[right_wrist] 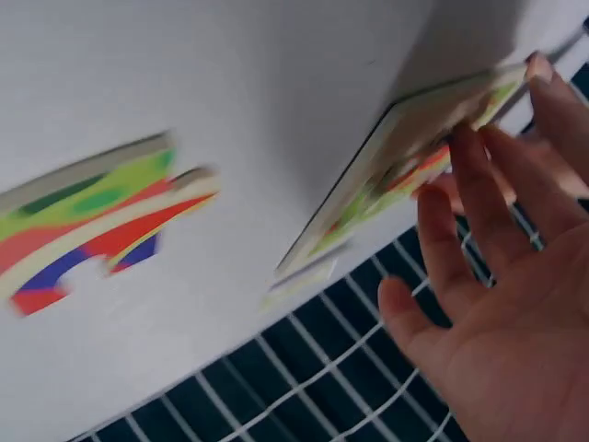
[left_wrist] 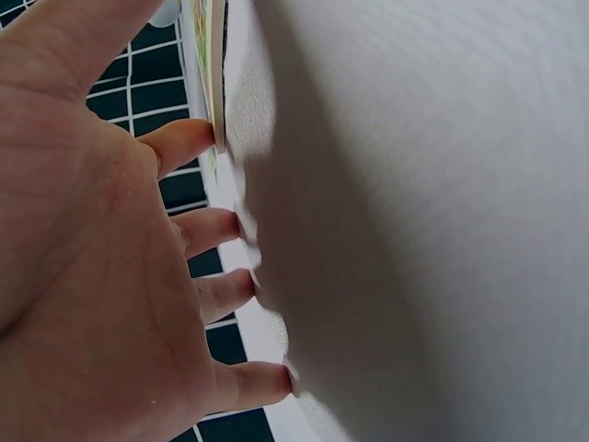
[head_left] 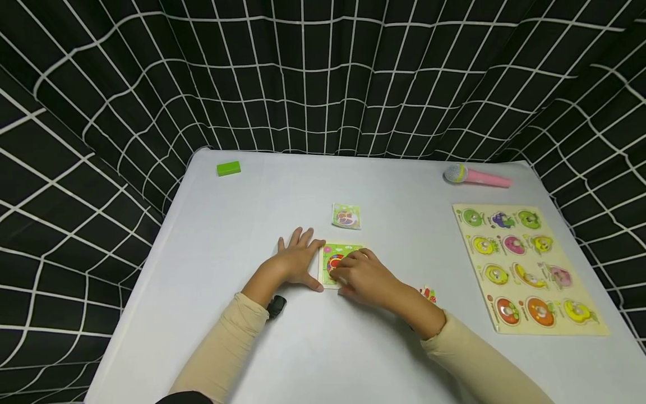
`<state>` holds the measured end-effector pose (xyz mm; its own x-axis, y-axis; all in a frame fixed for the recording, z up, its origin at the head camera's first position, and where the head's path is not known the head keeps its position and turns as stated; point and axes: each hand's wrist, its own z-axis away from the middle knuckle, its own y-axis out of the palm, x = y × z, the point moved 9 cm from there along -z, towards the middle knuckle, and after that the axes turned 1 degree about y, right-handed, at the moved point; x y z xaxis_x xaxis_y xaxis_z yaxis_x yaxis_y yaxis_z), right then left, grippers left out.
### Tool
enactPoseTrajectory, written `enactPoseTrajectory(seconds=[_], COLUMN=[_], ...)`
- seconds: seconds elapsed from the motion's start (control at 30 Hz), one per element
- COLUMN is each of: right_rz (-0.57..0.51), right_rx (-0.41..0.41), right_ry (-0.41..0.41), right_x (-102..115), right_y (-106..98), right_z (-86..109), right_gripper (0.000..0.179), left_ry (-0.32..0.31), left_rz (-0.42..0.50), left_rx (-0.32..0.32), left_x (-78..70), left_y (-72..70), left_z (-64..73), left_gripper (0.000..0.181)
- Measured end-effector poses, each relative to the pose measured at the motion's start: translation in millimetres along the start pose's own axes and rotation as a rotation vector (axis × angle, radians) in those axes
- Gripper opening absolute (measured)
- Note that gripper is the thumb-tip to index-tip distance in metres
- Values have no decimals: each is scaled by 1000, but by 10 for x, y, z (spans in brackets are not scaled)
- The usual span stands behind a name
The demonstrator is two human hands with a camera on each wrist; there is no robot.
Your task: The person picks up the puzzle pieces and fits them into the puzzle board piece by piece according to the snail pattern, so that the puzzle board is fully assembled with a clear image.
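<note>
Your L hand [head_left: 298, 264] is spread flat, fingers straight, gripping nothing; index tip & thumb touch the left edge of the small puzzle board [head_left: 321, 272]. Your R hand [head_left: 363, 275] is bent over the board's right part, fingertips down on it. Can't tell if it's pinching a pc; tips hidden in head view, blurry in R wrist view.

Board lies flat on the white surface [head_left: 323, 348], approx. mid, btwn both hands. Green print w/ a red & multicolour ring shows; R hand blocks the rest in head view. L wrist view gives you only its edge.

Loose puzzle bit [head_left: 428, 294] is just beside your R forearm, which partly covers it in head view; R wrist view shows it clearer: green, red, cream, blue, w/ curved cutout, well apart from the board. Could be >1 pc, can't tell.

Other stuff: small printed card [head_left: 346, 216] beyond the board, near it, similar wheel pic. Green block [head_left: 229, 168] far L corner, well apart. Pink toy mic [head_left: 484, 178] w/ silver head, far R. Big fruit peg board [head_left: 507, 261] on R side, nearer you than the mic, w/ fruit pcs in 4 rows of 3. Black curtain [head_left: 313, 78] w/ white grid behind & both sides. Beige sleeves [head_left: 222, 342] on both arms.
</note>
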<state>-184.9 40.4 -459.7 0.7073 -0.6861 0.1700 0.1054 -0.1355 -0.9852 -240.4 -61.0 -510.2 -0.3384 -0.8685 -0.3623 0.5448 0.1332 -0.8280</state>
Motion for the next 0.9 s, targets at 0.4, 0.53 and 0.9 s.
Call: enactPoseTrajectory(seconds=[0.4, 0.53, 0.9], right_rz=[-44, -3, 43], right_rx=[-48, -61, -103], right_ry=[171, 236, 287], right_x=[-422, -553, -744], right_y=[-253, -231, -105], right_z=[663, 923, 1151], right_gripper=[32, 34, 28], left_ry=[3, 10, 12], left_rz=[9, -2, 5], left_rx=[-15, -11, -17], left_x=[7, -9, -26], left_y=[-6, -14, -23], left_z=[6, 17, 23], left_gripper=[109, 110, 109])
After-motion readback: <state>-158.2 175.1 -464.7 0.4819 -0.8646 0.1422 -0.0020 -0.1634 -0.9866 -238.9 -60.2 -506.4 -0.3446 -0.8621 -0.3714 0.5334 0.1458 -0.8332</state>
